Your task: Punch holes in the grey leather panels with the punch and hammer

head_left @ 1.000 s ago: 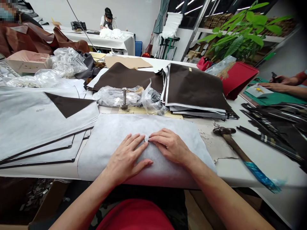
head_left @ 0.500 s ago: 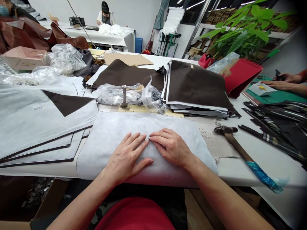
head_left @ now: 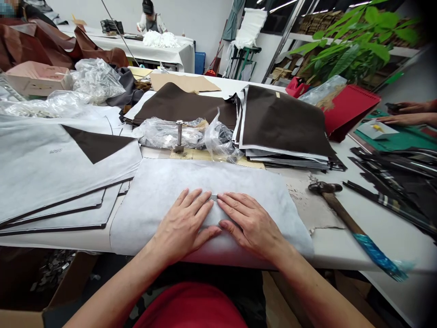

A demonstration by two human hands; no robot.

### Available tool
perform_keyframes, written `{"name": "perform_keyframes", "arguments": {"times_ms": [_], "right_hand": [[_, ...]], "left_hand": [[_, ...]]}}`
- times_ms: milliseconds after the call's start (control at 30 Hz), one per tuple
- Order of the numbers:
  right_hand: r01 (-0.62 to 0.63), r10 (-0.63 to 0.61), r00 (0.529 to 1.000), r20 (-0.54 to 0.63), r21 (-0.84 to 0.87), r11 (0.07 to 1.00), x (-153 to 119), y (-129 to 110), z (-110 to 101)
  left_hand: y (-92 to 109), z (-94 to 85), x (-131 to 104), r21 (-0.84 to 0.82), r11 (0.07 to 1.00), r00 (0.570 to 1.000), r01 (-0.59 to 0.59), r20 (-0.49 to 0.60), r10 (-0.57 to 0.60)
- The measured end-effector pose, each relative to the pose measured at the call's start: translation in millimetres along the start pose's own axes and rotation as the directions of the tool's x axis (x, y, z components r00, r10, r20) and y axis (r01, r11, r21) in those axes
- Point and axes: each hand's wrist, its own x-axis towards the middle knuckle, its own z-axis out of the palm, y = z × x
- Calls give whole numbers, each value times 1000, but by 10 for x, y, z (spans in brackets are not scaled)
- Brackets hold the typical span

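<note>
A white-backed sheet point(head_left: 150, 182) lies across the table edge in front of me. Near its middle is a small grey, shiny piece point(head_left: 213, 197), partly covered by fingertips; its kind I cannot make out. My left hand point(head_left: 186, 223) rests flat on the sheet, fingers stretched, with its fingertips at the piece's left side. From the right, my right hand point(head_left: 251, 221) also lies flat, its fingertips touching the piece's other end. Both thumbs point inward on the sheet, a small gap between them.
A hammer point(head_left: 332, 202) with blue wrap on its handle lies to the right. Beyond the sheet stand a metal punch point(head_left: 179, 136), plastic bags point(head_left: 221, 141) and a stack of brown sheets point(head_left: 287, 123). More white-backed sheets point(head_left: 68, 182) lie left. A co-worker's hands point(head_left: 409, 116) show far right.
My right hand has gone from bunched fingers at the small piece to lying flat with fingers stretched. The left hand stays pressed on the sheet. More of the grey piece shows.
</note>
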Motion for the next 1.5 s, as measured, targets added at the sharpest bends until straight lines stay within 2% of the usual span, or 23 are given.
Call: {"name": "perform_keyframes", "arguments": {"times_ms": [100, 200, 267, 333, 400, 500, 567, 633, 767, 867, 1000, 1167, 1200, 1233, 1300, 1367, 1433, 1500], "right_hand": [[-37, 36, 999, 18, 38, 999, -25, -10, -22], [-46, 41, 998, 40, 129, 991, 69, 104, -151], [-70, 78, 996, -37, 191, 979, 291, 291, -283], [-152, 177, 977, -122, 189, 970, 654, 549, -408], [-320, 330, 941, -77, 114, 941, 1101, 828, -476], [-563, 563, 821, 95, -24, 826, 1718, 1182, -430], [-634, 633, 761, 142, -44, 772, 1979, 1337, -337], [-682, 673, 719, 177, -14, 732, 2090, 1433, -251], [-729, 707, 684, 180, 208, 653, 1993, 1528, -192], [-677, 719, 685, 121, 470, 566, 1826, 1534, -237], [-519, 672, 732, 113, 730, 444, 1584, 1402, -365], [-421, 535, 821, 199, 844, 332, 1161, 946, -423], [-416, 498, 842, 206, 836, 357, 1065, 825, -398], [-409, 472, 861, 188, 807, 425, 971, 699, -361], [-368, 421, 904, 80, 649, 666, 795, 455, -265], [-275, 309, 951, -28, 385, 881, 647, 256, -164], [-167, 178, 983, -39, 207, 964, 532, 140, -90], [-98, 103, 994, -20, 173, 980, 450, 114, -55]], "left_hand": [[-4, -2, 2, -1, 1000, 1000, 2, 3, -2], [-1, -20, 7, -13, 1000, 1000, 7, 1, -7], [7, -36, 13, -22, 1000, 1000, 11, -2, -11], [16, -45, 17, -23, 1000, 1000, 17, -8, -18], [24, -42, 17, -20, 999, 999, 28, -18, -28], [28, -20, 8, -18, 999, 998, 39, -43, -39], [21, -3, 2, -9, 999, 998, 36, -54, -36], [9, 10, 0, -3, 1000, 998, 29, -58, -29], [-13, 14, 3, -16, 999, 998, 31, -59, -32], [-18, 12, 2, -30, 999, 997, 30, -63, -32], [-14, 13, -5, -59, 998, 998, 34, -54, -37], [5, -21, 4, -69, 997, 998, 42, -37, -45], [9, -31, 8, -68, 997, 998, 44, -35, -46], [12, -40, 12, -67, 997, 998, 43, -32, -46], [14, -49, 17, -65, 997, 999, 38, -27, -40], [9, -40, 13, -61, 998, 999, 26, -29, -27], [0, -17, 0, -57, 998, 999, 21, -43, -24], [-10, 7, -17, -54, 998, 998, 19, -58, -23]]}}
